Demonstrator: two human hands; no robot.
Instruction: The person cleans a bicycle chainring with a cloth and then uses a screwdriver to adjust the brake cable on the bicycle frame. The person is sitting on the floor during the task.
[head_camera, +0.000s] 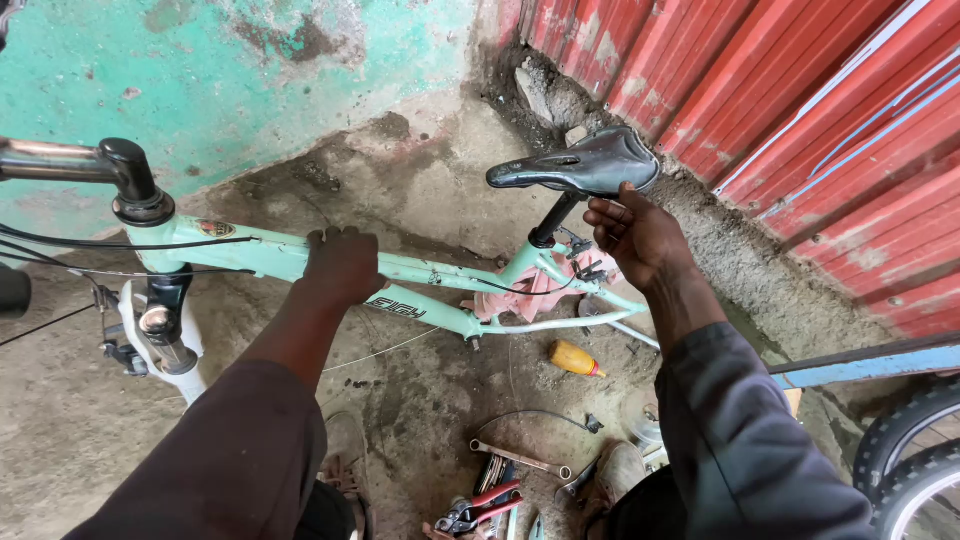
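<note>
Stood over a mint-green bicycle frame (440, 275) propped upright on the dirt floor (420, 180), between a green painted wall (200, 60) and a red corrugated metal wall (800, 90). Held the top tube with the left hand (343, 262), fingers wrapped fully round it in a closed grip. Set the right hand (632, 232) half open under the rear of the black saddle (580, 165), fingertips touching its underside and edge, nothing enclosed. Judged best handled with the left grip firm, so the frame stayed from tipping or swinging at the stem (130, 175), and with any push on the saddle sent in line with the black seat post (555, 215) rather than sideways; worth minding the loose black cables near the front. Noted a small oval badge (214, 228), gold and red, on the head tube, and dark block lettering (395, 307) along the down tube just beneath the left hand. Saw a small orange-yellow bottle (575, 358) with a red tip lying on the floor below the frame, no label readable. Lower down, lay a steel wrench (520, 458) and red-handled pliers (480, 505) near the feet. At the right edge, showed a knobby tyre (915, 450) under a blue bar (870, 362).
</note>
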